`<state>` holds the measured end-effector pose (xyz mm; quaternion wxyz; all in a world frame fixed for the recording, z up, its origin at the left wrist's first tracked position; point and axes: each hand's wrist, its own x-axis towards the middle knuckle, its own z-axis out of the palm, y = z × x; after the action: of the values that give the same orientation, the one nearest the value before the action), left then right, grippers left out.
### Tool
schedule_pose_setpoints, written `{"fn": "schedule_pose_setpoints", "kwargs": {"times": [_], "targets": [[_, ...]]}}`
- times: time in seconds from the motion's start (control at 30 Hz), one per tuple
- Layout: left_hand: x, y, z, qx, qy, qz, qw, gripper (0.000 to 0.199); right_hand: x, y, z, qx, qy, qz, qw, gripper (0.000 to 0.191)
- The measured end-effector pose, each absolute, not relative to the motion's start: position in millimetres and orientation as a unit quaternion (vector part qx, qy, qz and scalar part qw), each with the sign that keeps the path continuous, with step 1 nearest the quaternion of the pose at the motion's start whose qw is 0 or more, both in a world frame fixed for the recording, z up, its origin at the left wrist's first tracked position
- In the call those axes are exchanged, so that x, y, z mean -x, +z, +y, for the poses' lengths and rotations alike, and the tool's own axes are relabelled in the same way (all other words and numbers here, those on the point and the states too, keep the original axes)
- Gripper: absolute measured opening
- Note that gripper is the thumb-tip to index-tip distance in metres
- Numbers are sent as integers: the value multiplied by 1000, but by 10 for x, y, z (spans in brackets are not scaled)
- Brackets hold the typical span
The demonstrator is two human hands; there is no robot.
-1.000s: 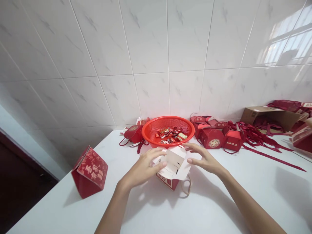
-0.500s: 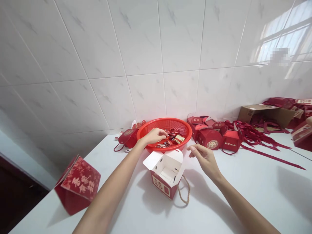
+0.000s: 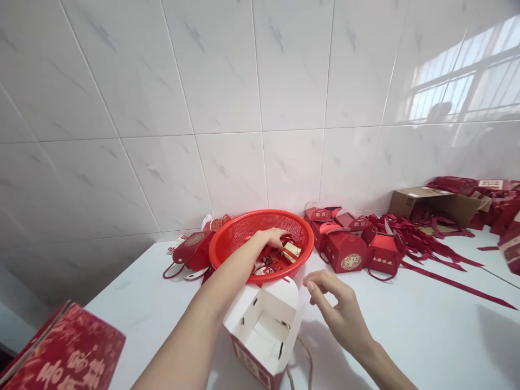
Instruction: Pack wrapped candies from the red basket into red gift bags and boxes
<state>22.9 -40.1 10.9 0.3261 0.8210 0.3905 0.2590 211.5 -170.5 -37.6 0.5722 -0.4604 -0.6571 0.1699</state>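
Note:
My left hand (image 3: 271,237) reaches into a red plastic basket (image 3: 221,260), its fingertips hidden among small wrapped candies (image 3: 266,265). Whether it grips any of them cannot be seen. A pale gold wrapped piece (image 3: 291,252) lies just beside those fingers. In front of the basket stands a red paper gift box (image 3: 260,346) with its top flaps up; its white inside shows nothing but the bare bottom and slots. A twisted rope handle (image 3: 306,357) hangs at its right side. My right hand (image 3: 335,303) hovers right of the box, fingers loosely bent, thumb apart, holding nothing.
Folded red boxes (image 3: 345,249) stand right of the basket, another red box (image 3: 195,249) to its left. Red ribbons (image 3: 414,244) spread before a cardboard carton (image 3: 439,206). At the near left is a larger red box (image 3: 77,352). A tiled wall (image 3: 227,168) closes the back.
My left hand has moved deeper and further right in the basket. My right hand stays beside the box. The view has shifted, bringing the open box lower and nearer in the picture.

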Motion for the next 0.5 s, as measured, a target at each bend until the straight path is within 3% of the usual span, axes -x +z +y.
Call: {"fn": "schedule_pose_setpoints", "kwargs": {"times": [0.2,0.37,0.5], "targets": [[31,65,-631,-735,301,390,466,43,-2080,-371,-1747,450,150,-686,552,30],[-129,194,-133,-735,267,402,478,37,-2073,-380,-1750,449,147,-698,537,31],[-239,323,301,-749,207,406,481,20,-2061,-382,-1754,450,153,-703,529,30]]}}
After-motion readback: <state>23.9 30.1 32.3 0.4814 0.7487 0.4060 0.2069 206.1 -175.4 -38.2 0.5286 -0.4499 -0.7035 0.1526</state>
